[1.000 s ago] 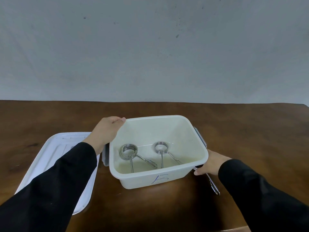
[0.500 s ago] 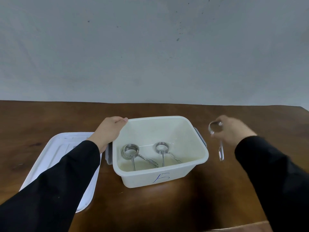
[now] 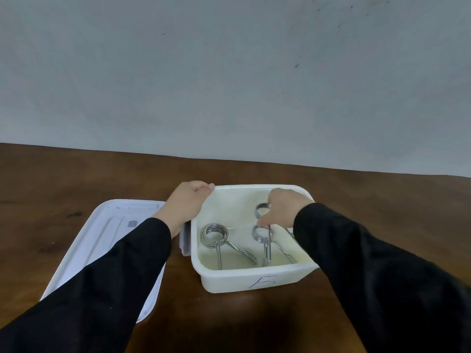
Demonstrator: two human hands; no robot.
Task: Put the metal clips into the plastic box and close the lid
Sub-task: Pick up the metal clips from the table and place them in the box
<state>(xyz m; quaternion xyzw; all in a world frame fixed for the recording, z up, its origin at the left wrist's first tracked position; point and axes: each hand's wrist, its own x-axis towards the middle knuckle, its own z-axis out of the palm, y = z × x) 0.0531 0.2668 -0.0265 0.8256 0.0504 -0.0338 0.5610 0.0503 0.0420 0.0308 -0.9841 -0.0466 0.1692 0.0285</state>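
A white plastic box [image 3: 244,280] stands open on the brown table, with a blue mark on its front wall. Two coiled metal clips lie on its floor, one at the left [image 3: 216,235] and one in the middle [image 3: 258,235]. My right hand [image 3: 283,208] is over the box interior and holds a third metal clip [image 3: 267,240] by its ring, its legs hanging down inside. My left hand [image 3: 187,202] grips the box's far left rim. The white lid [image 3: 112,230] lies flat on the table to the left of the box, partly under my left sleeve.
The dark wooden table [image 3: 382,200] runs back to a plain grey wall [image 3: 229,72]. A grey latch [image 3: 185,238] hangs on the box's left side. My black sleeves cover the near table on both sides.
My right hand picked up a clip from the table right of the box, lifted it, and has carried it left over the box. My left hand has stayed on the rim.
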